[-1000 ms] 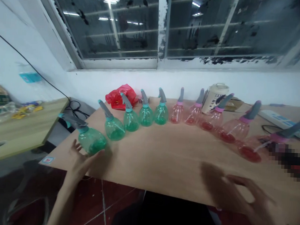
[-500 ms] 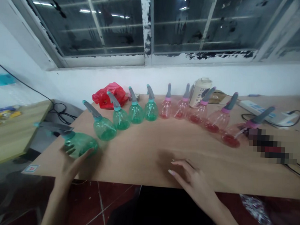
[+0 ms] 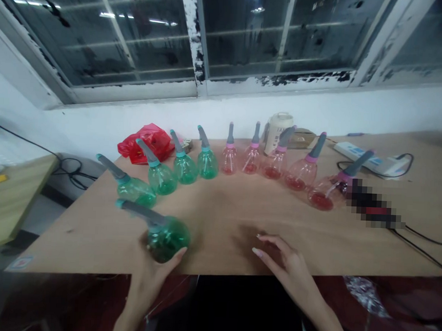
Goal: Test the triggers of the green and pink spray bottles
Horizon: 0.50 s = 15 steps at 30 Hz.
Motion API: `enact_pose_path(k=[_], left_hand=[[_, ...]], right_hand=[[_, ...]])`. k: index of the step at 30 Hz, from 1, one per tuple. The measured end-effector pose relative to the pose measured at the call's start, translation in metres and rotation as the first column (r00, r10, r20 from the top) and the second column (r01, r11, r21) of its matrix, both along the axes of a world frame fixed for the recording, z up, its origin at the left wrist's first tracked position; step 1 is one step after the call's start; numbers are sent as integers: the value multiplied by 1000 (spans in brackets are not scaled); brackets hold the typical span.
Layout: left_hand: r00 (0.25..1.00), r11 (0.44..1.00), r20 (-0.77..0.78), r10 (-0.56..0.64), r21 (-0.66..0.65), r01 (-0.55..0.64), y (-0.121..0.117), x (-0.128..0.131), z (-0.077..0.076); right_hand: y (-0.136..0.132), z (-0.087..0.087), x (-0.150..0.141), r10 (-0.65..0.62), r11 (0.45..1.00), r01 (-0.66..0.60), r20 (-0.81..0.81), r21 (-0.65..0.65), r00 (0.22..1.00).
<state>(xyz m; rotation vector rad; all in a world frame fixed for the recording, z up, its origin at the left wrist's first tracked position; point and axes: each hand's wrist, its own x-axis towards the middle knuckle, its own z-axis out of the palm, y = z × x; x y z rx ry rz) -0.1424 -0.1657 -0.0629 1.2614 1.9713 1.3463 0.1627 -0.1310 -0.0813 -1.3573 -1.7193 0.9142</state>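
My left hand [image 3: 153, 275] is wrapped round the base of a green spray bottle [image 3: 164, 236] with a grey nozzle, holding it at the near edge of the wooden table [image 3: 222, 219]. Its nozzle points left. My right hand [image 3: 286, 266] lies on the table edge with fingers stretched out, holding nothing. Behind them an arc of bottles stands on the table: several green spray bottles [image 3: 160, 175] on the left and several pink spray bottles [image 3: 274, 163] on the right.
A red plastic bag [image 3: 147, 140] lies at the back left. A white jar [image 3: 275, 131] stands behind the pink bottles. A power strip [image 3: 367, 159] with a black cable [image 3: 418, 245] lies at the right. A second wooden table [image 3: 7, 200] stands to the left.
My left hand has carried the leftmost green bottle out of the arc, rightward toward the near middle edge. My right hand has settled flat on the table. The view has shifted.
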Motion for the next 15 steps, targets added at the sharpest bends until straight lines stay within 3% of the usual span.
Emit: enact_pose_path(k=[4, 8, 15], left_hand=[[997, 998, -66, -45, -36, 42, 23, 50, -8], [979, 978, -29, -203, 33, 204, 46, 86, -21], [930, 927, -42, -365, 74, 367, 63, 109, -24]], right_hand=[[4, 17, 6, 22, 1000, -23, -61, -15, 998], [9, 38, 6, 8, 1000, -12, -244, -14, 970], [21, 67, -7, -96, 993, 112, -364, 23, 926]])
